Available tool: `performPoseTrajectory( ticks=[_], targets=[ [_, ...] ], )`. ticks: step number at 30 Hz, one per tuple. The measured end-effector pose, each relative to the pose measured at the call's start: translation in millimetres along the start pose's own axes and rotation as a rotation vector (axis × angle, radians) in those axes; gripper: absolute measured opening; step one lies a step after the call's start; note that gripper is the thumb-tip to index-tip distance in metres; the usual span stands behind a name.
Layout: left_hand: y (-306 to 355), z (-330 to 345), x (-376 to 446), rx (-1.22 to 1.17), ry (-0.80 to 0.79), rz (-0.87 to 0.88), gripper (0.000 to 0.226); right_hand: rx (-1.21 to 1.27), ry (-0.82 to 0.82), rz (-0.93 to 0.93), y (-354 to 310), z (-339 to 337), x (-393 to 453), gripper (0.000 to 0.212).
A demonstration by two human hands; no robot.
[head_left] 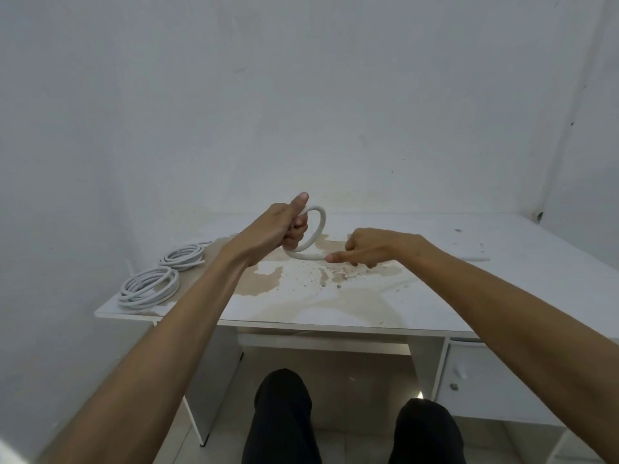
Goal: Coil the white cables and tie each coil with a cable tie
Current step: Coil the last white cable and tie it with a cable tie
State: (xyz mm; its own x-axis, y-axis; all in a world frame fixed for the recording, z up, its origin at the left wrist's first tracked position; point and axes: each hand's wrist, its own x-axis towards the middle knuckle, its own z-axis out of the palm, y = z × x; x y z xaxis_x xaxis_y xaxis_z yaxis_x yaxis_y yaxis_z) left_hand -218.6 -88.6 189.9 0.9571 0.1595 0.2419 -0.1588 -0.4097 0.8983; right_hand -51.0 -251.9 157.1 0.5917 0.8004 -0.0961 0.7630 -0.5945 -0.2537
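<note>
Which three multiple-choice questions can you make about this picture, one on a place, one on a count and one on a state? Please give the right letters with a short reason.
1. Where do the finished coils lie on the desk?
A. at its left end
B. at its right end
C. under it

2. How many finished coils lie there?
A. one
B. two
C. four

3. What is the state of the cable in the hands?
A. tied with a cable tie
B. bent into a first loop
C. lying straight and untouched

Answers:
1 A: the near coil and the far coil lie at the left end of the desk.
2 B: only these two coils show.
3 B: the left hand grips one loop of the cable, and the right hand holds it lower down; no tie shows on it.
</note>
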Motion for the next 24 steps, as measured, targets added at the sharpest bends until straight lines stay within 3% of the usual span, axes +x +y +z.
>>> performPoseTrajectory(
  ticks=[6,13,19,24],
  targets=[
    [-19,0,-3,0.036,0.037,0.001,0.052,0.002,-0.037,0.020,27,34,-7,0.062],
    [-18,-1,0,0.011,0.008,-0.009,0.052,-0.072,0.135,0.057,15,15,-2,0.068],
    [-34,32,-2,0.345,0.011,0.081,0.060,0.018,0.201,0.162,-13,0,16,0.058],
    [-71,49,-2,0.682,0.074,0.092,0.061,0.431,0.126,0.175,-27,-14,20,0.039]
  ],
)
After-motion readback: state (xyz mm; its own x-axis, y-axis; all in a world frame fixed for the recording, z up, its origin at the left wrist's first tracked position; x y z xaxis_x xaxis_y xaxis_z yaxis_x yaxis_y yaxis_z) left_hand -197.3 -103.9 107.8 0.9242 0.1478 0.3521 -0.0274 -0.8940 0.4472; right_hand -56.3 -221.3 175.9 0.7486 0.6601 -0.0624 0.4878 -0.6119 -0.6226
